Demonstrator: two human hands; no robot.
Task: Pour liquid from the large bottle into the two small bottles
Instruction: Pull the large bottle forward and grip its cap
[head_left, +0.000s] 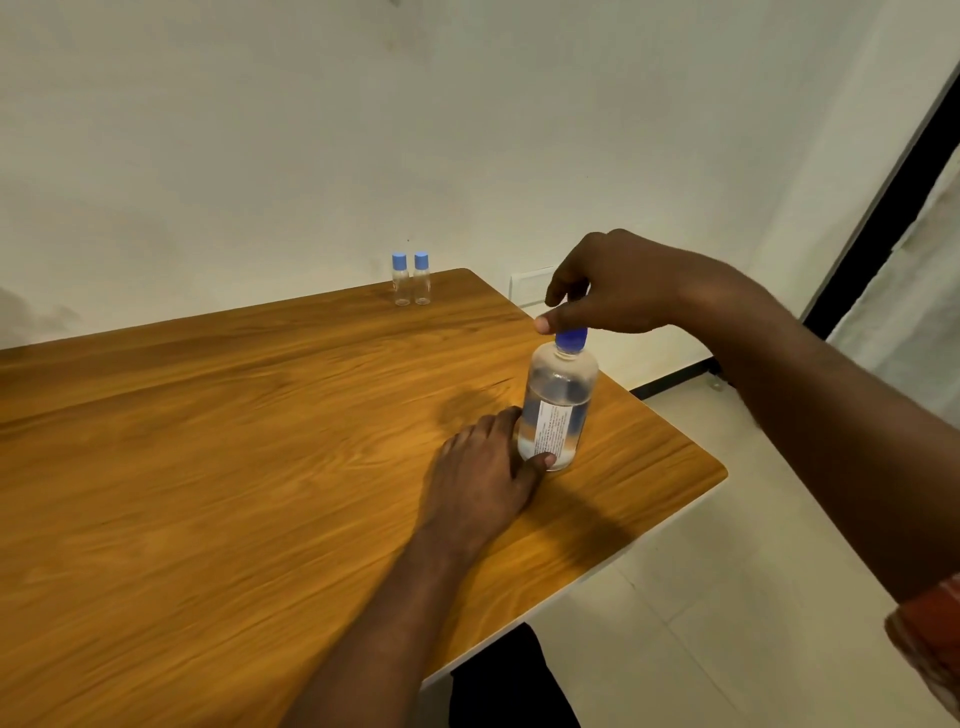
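**Both hands on the capped large bottle**

Two clear bottles with light blue caps, the nearer-left small bottle (400, 283) and the nearer-right small bottle (422, 283), stand side by side at the far edge of the wooden table (208, 441). They are well apart from the hands, with bare tabletop between. A white wall plate (527, 285) sits on the wall behind the far corner.

The large bottle (561, 384) stands upright near the table's right edge. It is clear plastic and seems mostly full of clear liquid. The text on its white label (553, 428) is too small to read.

The left hand (480, 470) grips the bottle's base, thumb in front and fingers curled behind. The right hand (615, 283) pinches the blue cap (571, 339) from above between thumb and fingertips.

Pale tiled floor (727, 571) lies beyond the right edge.
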